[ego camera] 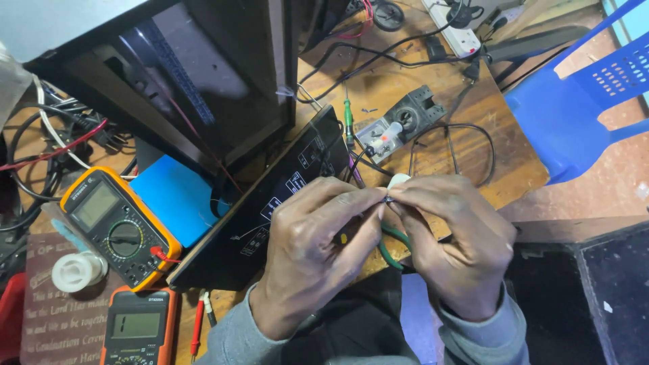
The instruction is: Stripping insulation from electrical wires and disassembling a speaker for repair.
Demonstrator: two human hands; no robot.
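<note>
Head view: left hand point(314, 253) and right hand point(456, 247) meet fingertip to fingertip, both pinched on a small dark part point(388, 199) above the desk's point(500, 145) near edge; green wire point(391, 251) hangs below, the work apparently still unfinished, yellow multimeter point(118, 226) left

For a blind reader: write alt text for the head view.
Left hand and right hand pinch a small dark part together above a wooden workbench. An orange multimeter lies to the left, beside a black panel.

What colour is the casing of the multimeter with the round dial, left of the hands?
Orange-yellow casing around a dark grey face, on the multimeter; seen in the head view.
</note>
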